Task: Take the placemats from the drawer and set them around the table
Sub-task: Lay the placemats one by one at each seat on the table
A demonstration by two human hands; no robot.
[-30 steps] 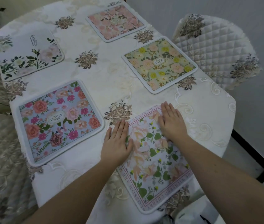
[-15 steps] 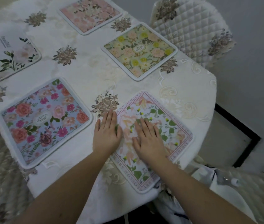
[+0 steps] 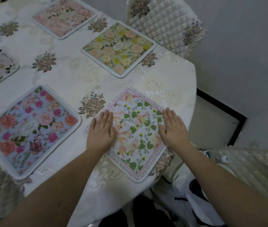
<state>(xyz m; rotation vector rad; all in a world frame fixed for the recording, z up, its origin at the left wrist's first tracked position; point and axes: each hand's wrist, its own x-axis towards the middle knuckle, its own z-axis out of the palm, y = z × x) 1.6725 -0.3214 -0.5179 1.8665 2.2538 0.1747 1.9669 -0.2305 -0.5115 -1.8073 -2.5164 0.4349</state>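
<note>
The hands are spreading apart since a moment ago: the left hand (image 3: 100, 130) and right hand (image 3: 174, 128) are now pressing flat, fingers (image 3: 105, 117) extended, gripping nothing, on opposite sides of the mat (image 3: 134, 133) at the worktop's (image 3: 74, 76) near edge. It is looking thin and flexible, best lifted by an edge.

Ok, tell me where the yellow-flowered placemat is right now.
In the head view, the yellow-flowered placemat lies flat on the table's right side, next to the quilted chair. It sits between the pink placemat farther away and the white lettered placemat under both hands.
</note>
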